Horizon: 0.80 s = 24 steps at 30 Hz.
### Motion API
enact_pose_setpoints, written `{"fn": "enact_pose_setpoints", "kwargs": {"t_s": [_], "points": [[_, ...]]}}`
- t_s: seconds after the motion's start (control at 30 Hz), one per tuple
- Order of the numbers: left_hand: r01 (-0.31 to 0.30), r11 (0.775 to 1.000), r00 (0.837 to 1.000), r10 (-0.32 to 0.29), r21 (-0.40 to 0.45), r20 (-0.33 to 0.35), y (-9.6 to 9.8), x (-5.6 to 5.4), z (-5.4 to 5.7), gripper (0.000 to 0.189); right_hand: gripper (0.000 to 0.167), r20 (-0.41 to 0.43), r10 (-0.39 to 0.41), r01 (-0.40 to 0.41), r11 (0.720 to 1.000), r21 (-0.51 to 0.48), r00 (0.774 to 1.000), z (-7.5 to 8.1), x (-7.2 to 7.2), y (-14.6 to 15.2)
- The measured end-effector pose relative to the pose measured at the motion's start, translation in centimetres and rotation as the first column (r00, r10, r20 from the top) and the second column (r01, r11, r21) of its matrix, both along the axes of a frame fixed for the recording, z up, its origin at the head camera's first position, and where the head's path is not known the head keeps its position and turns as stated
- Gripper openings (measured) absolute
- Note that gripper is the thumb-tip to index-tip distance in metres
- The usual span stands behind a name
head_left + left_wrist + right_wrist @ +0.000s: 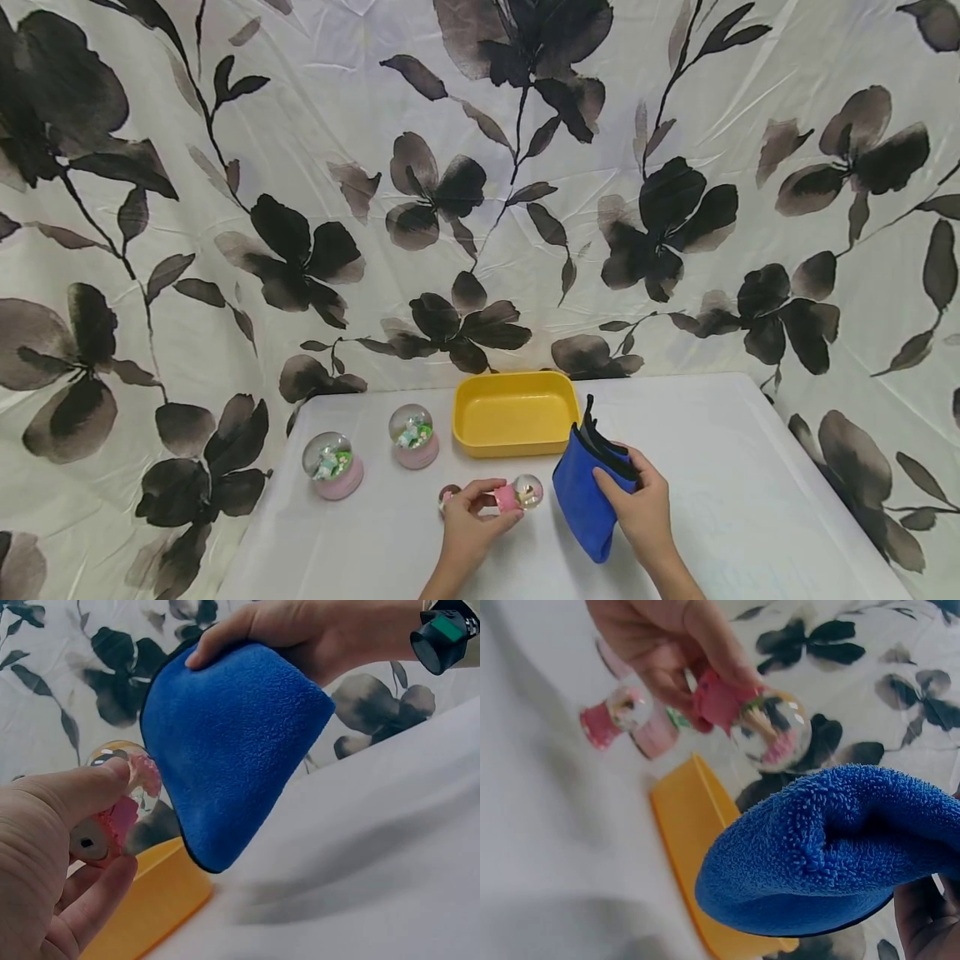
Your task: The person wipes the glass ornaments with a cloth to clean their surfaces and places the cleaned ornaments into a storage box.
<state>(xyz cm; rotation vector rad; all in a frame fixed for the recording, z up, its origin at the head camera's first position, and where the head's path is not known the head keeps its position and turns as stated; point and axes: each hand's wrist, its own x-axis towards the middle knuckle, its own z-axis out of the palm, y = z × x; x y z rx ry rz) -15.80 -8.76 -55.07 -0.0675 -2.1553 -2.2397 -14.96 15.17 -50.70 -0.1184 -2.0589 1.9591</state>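
Note:
My left hand [474, 521] pinches a small snow globe [519, 493] by its pink base, the clear ball pointing right. In the right wrist view that globe [772, 733] shows a pink figure inside. A folded blue cloth [588, 492] with black edging hangs from my right hand [641, 504], gripped between thumb and fingers. The cloth [232, 750] is close beside the globe; whether they touch I cannot tell. Just behind my left hand stands another small globe [448, 493], partly covered by the fingers.
Two larger snow globes with pink bases, a left one [333, 467] and a right one [414, 437], stand on the white table [750, 500]. A yellow tray [517, 450] sits at the table's back edge, before a floral curtain [570, 208].

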Motion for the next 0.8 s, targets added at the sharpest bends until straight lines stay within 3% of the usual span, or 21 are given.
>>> {"fn": "enact_pose_setpoints", "kwargs": {"t_s": [0.1,0.2,0.43,0.53,0.7,0.8], "points": [[0.010,1.000,0.999,-0.010,-0.008,-0.030,0.0,-0.1,0.0,0.045,0.041,-0.026,0.023,-0.023,1.000,-0.005,0.999,0.1,0.1,-0.8],[0.023,1.000,0.998,-0.023,0.006,-0.057,0.1,-0.3,-0.7,0.046,0.040,-0.040,0.047,-0.047,0.999,0.006,0.998,0.1,0.3,-1.5],[0.040,0.999,0.999,-0.040,0.026,0.006,0.6,0.1,-1.4,0.048,0.035,-0.018,0.116,-0.116,0.993,0.023,0.993,-1.3,1.2,-3.3],[0.034,0.999,0.999,-0.034,0.018,-0.005,0.7,-0.2,-1.4,0.048,0.035,-0.038,0.155,-0.153,0.988,0.031,0.987,-1.3,1.1,-3.9],[0.049,0.997,0.997,-0.044,0.065,-0.068,0.6,-0.1,-1.4,0.046,0.026,-0.061,0.256,-0.253,0.967,0.040,0.965,-1.3,1.4,-4.1],[0.070,0.993,0.995,-0.063,0.095,-0.080,0.4,0.2,-1.6,0.045,0.034,-0.087,0.329,-0.330,0.944,-0.001,0.940,-1.6,1.7,-3.7]]}}
